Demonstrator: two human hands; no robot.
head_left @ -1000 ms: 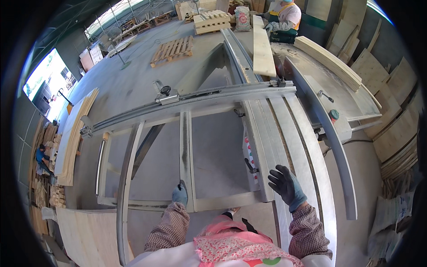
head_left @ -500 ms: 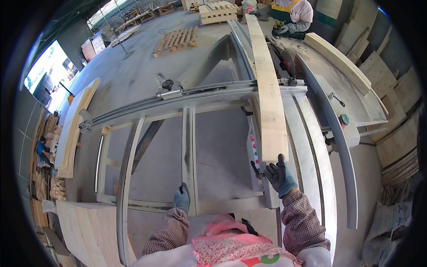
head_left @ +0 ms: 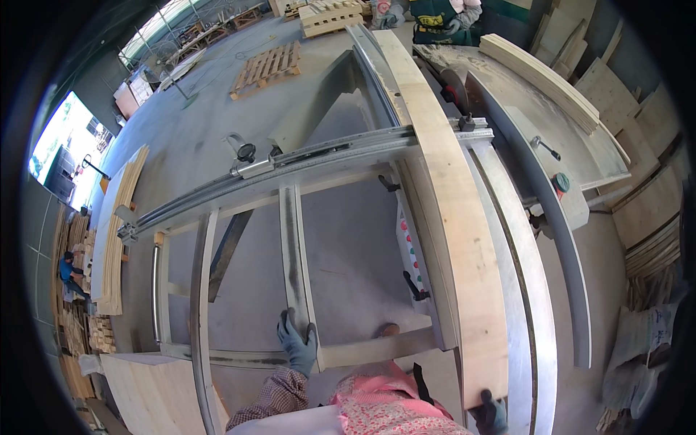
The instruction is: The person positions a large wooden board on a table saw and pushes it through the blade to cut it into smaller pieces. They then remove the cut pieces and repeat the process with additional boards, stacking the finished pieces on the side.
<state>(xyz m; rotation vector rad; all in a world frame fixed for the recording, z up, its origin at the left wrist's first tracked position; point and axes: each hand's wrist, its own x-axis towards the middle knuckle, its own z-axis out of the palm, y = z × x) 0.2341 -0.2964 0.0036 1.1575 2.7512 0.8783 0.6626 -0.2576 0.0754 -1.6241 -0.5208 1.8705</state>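
Observation:
A long pale wooden board [head_left: 460, 239] lies lengthwise on the sliding table [head_left: 533, 319] of a panel saw, its near end close to my body. My right hand [head_left: 489, 413], in a grey-blue work glove, grips that near end at the lower edge, thumb on top and the other fingers partly hidden. My left hand [head_left: 297, 342], gloved alike, is at a metal crossbar [head_left: 296, 254] of the saw's side frame. Its fingers are spread with nothing in them. To the right of the board's far part stands the round saw blade [head_left: 454, 85].
A fence rail [head_left: 558, 225] runs right of the sliding table. Stacked boards [head_left: 540, 80] lie on the far right table, where a co-worker's gloved hand [head_left: 455, 26] shows. A crosscut fence with a stop [head_left: 250, 165] spans the frame. Another person [head_left: 69, 274] is at the far left.
My right hand has pulled the board toward me, so its near end now reaches the lower edge. My left hand's fingers have spread at the crossbar. The view has shifted slightly.

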